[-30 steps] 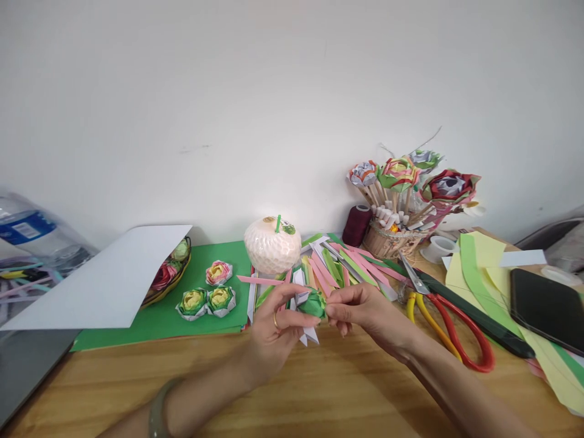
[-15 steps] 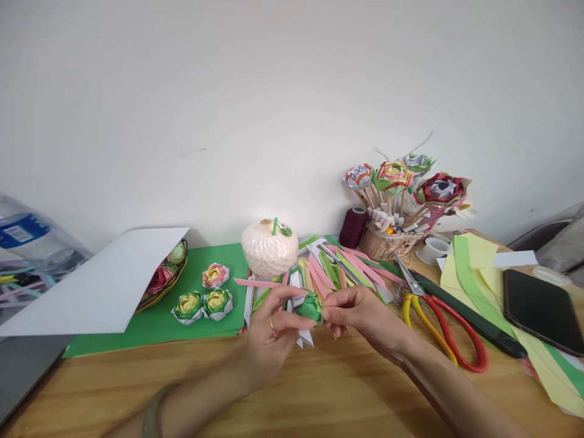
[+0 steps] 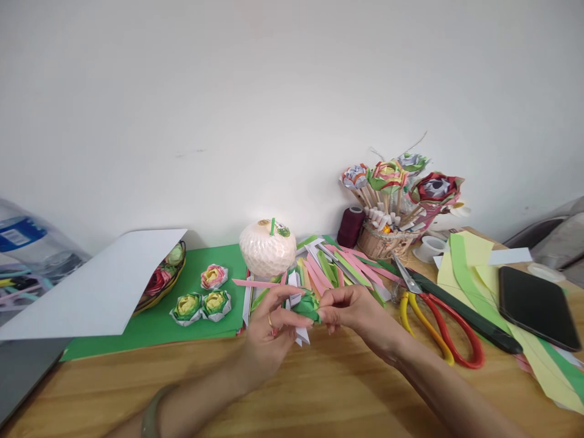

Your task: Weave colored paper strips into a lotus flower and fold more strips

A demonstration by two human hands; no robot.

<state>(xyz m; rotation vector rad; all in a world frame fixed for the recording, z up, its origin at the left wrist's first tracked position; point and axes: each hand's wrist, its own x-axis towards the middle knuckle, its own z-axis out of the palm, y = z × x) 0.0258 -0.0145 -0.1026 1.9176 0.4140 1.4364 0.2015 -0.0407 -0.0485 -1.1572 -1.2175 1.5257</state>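
Held between both hands above the table's front part is a green paper flower with white folded strips at its left and underside. My left hand grips it from the left, fingers closed on its side, a ring on one finger. My right hand pinches its right edge between thumb and forefinger. Just behind the hands lies a heap of pink, green and white paper strips. Three finished paper flowers rest on a green sheet to the left.
A white textured ornament stands at the back. Right of it are a maroon thread spool and a basket of paper flowers. Scissors, a phone and paper lie at right. A white sheet overhangs a basket at left.
The view has shifted slightly, so most things sit a little further left. Both hands keep their hold on the green paper flower, which appears turned a little.
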